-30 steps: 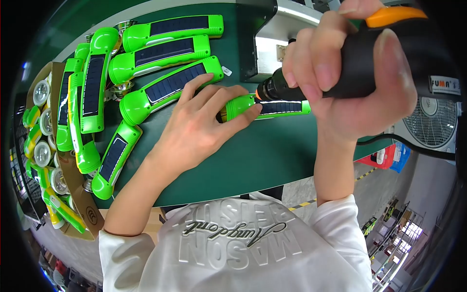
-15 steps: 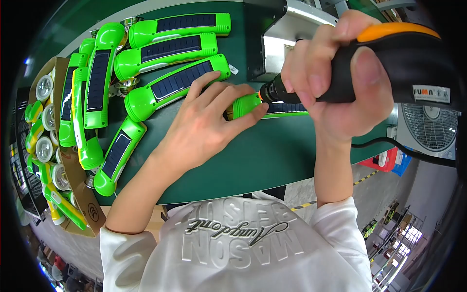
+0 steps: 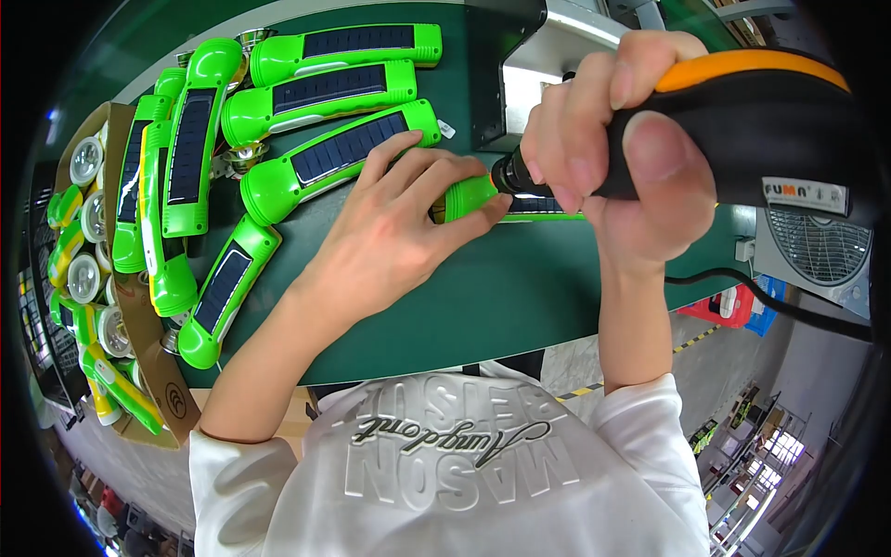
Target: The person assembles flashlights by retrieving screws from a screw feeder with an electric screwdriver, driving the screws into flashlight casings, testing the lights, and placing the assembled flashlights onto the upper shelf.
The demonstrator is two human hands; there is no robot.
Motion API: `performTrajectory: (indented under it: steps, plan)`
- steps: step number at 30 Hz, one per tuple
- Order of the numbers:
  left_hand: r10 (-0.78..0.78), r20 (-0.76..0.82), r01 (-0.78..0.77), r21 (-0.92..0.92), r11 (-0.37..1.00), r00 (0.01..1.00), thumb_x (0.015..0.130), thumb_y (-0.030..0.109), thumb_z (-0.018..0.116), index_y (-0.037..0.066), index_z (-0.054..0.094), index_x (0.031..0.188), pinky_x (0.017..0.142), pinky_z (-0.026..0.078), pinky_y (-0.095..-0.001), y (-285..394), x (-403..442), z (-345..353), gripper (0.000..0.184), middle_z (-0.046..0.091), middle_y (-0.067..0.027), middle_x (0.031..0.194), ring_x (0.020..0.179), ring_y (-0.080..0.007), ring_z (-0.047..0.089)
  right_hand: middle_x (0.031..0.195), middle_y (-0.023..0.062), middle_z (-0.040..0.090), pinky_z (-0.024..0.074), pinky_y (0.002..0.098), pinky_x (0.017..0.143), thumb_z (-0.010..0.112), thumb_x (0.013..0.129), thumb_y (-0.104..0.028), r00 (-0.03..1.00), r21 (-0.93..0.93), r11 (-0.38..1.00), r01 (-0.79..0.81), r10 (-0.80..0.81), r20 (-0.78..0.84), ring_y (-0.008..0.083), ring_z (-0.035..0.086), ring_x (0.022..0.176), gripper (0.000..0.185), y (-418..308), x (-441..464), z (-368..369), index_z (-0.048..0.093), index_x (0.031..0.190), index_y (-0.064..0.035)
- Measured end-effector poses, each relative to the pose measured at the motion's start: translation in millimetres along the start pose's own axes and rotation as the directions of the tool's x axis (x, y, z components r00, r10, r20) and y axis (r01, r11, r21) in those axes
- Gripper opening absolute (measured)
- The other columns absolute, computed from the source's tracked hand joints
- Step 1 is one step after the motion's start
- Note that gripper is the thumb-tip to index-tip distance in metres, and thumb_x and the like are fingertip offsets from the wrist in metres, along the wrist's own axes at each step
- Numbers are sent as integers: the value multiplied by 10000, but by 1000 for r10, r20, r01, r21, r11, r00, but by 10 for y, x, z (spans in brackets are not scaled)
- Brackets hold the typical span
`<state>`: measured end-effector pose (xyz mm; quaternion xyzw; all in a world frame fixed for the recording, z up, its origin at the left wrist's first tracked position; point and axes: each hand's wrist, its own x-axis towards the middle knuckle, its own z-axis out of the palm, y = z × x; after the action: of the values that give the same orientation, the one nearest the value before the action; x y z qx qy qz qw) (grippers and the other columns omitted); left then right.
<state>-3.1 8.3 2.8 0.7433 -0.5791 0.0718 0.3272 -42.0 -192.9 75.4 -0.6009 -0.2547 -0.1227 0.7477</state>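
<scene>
My left hand (image 3: 390, 223) grips the wide end of a green flashlight (image 3: 469, 199) with a dark solar panel, which lies on the green table. My right hand (image 3: 640, 158) is wrapped round a black and orange power screwdriver (image 3: 742, 130). The tool's tip meets the flashlight beside my left fingertips, and the tool and hand hide much of the panel. Behind my left hand lies another green flashlight (image 3: 348, 150), with more of them further back and to the left.
A cardboard box (image 3: 139, 325) of green, yellow and white flashlights stands at the left. Behind the tool is a metal fixture (image 3: 529, 84). A fan (image 3: 821, 246) and a black cable (image 3: 770, 292) are at the right, above a red bin (image 3: 729, 308).
The screwdriver has tilted and come lower and closer to the flashlight, with my right hand shifting left. My left hand keeps its hold. The whole view has shifted slightly.
</scene>
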Motion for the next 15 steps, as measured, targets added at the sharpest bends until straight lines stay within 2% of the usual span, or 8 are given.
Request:
performTrajectory:
  steps: [4,7,10,12,15]
  plan:
    - [-4,-30,4,-4,1000,1000,694,57,769,131,762,1081,1055,449,-500,19,8,11,394,641,-91,1145,1053,-266,627,706,57,541,430,331,512,530,984,-225,1000,10,1000,2,-1,-30,140,453,468,225,-8,-25,-13,462,1122,-60]
    - [-2,-37,2,3,1000,999,709,67,778,137,760,1086,1049,454,-498,18,8,13,383,641,-84,1145,1044,-261,629,704,55,539,429,334,509,531,984,-267,996,18,1000,26,-24,-82,144,448,459,317,17,-53,3,466,1196,-40]
    - [10,-19,-10,28,1000,1000,739,66,779,154,745,1122,1049,457,-492,14,2,8,395,642,-73,1159,1030,-260,633,716,46,535,434,342,528,528,986,-378,995,-83,997,5,-13,-95,147,455,489,492,-28,-62,26,448,1319,-25]
    - [31,-14,-30,64,998,999,749,78,786,148,730,1145,1057,454,-493,2,-5,26,407,648,-64,1164,1027,-253,634,734,26,522,431,344,548,511,979,-497,987,22,988,155,-154,-48,146,455,534,646,-26,-101,-95,413,1409,-25]
    - [18,12,-19,43,999,1000,743,98,802,125,715,1155,1072,447,-495,19,9,-14,422,667,-59,1151,1013,-245,641,745,4,510,370,324,558,467,980,-529,971,-51,981,188,-194,-143,130,419,544,607,-469,-227,-163,472,1370,-64]
